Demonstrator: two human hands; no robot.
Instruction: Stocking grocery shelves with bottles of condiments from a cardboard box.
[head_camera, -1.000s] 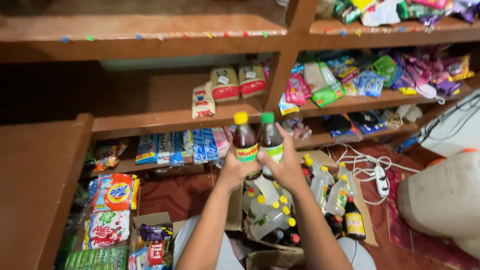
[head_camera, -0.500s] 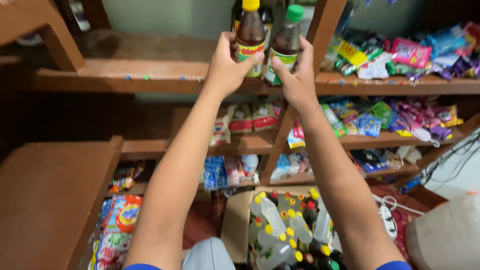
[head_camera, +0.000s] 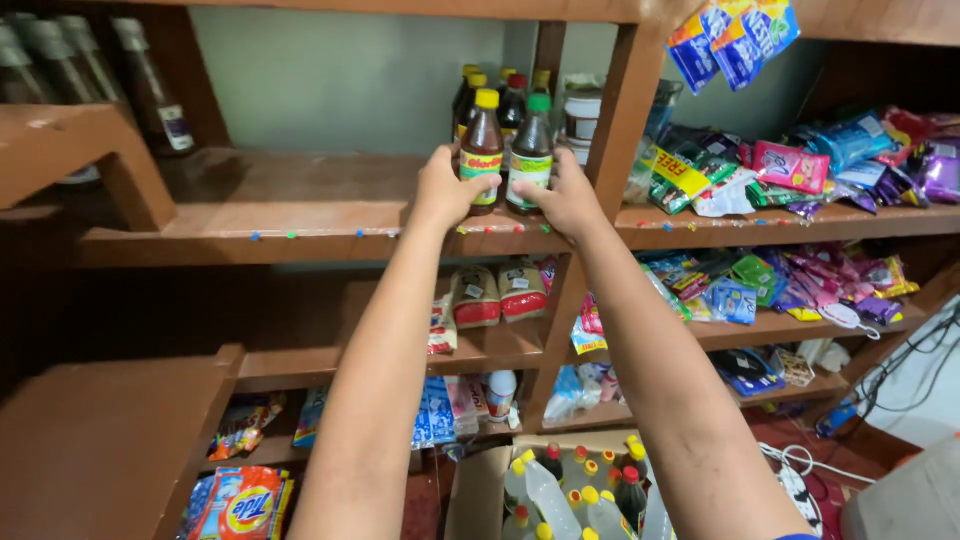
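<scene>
Gripping two glossy dark bottles on wooden shelf (head_camera: 300, 235): left hand (head_camera: 445, 190) clasping yellow-capped bottle (head_camera: 482, 150), right hand (head_camera: 567, 200) clasping green-capped bottle (head_camera: 531, 152).

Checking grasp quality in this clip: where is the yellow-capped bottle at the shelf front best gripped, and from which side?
Probably around the lower body, from the front-left, as the left hand does now. The yellow-capped bottle stands upright at the shelf edge. The green-capped bottle, held by the right hand, crowds its right side, and more bottles stand behind, so those sides look blocked.
</scene>
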